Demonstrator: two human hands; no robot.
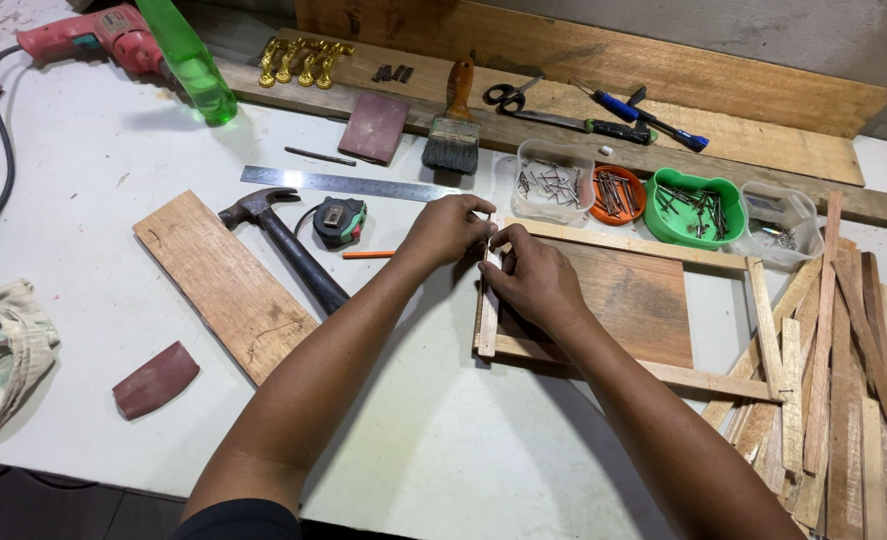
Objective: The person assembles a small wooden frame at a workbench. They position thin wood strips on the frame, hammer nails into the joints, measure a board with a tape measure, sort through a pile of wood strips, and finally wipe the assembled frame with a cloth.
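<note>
White desk (484, 440) spreads under me, bare in front. From the left I see a loose brown wooden board (226, 283), then a black-handled claw hammer (282, 243). My left hand (448, 229) and right hand (534, 277) are both pinched closed on the short pale wooden slat (489, 305) at the left end of a slatted frame on a brown panel (632, 298). I judge I'm lining up that corner for nailing; next calls for steady alignment. Stacked wood strips (834, 400) crowd the right edge.
</note>
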